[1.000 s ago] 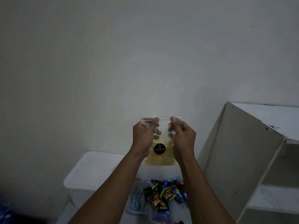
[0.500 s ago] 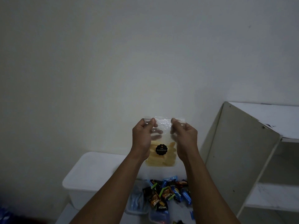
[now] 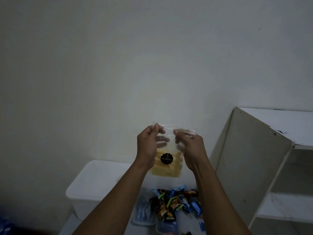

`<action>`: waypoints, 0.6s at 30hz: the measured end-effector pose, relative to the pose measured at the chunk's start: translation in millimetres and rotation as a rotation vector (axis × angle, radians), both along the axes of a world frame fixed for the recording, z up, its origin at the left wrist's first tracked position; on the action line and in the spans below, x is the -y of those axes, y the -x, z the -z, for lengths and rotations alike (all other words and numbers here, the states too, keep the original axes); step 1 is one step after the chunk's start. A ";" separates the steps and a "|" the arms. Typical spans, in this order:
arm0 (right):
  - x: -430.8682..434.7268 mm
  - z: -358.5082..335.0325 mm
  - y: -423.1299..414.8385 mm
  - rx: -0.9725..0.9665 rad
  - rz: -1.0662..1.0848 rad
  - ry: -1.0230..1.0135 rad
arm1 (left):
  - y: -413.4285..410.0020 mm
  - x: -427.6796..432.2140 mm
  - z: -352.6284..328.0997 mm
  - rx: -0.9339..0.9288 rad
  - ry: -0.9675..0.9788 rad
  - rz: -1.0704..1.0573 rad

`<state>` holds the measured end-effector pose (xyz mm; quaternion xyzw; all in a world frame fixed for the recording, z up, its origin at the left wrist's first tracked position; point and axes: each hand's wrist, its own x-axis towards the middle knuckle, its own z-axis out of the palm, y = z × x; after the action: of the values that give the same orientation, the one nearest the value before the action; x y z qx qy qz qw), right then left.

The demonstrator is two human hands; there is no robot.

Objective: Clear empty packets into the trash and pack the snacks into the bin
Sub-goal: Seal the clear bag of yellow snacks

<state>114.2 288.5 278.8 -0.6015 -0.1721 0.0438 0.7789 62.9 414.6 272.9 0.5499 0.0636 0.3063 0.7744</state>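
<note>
Fingers [image 3: 155,127] of left hand [image 3: 146,146] and right hand [image 3: 193,146] are pinched on the twelve o'clock seal of a clear, limp plastic pouch [image 3: 166,159], judged light and crushable.

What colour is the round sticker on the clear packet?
Black with pale lettering; the sticker shows best in the head view.

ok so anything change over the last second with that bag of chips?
Barely. The left hand and right hand keep pinching the top edge of the clear snack bag; that edge now dips slightly toward the right hand. Nothing taken hold of or let go. The white bin, snack pile and cupboard are as they were.
</note>
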 end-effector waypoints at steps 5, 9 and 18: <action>-6.6 2.4 4.1 -0.001 0.090 -0.029 | -1.3 3.5 -1.5 -0.010 -0.039 -0.020; -6.3 2.4 3.8 0.027 0.059 0.023 | 0.8 -0.1 -2.1 -0.053 -0.108 0.067; -21.2 6.3 5.4 -0.086 0.184 -0.107 | -5.9 12.7 -1.7 -0.069 -0.093 -0.067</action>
<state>108.8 309.7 272.5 -0.5700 -0.0850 -0.0113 0.8172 68.9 401.9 274.6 0.5931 0.0946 0.3155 0.7346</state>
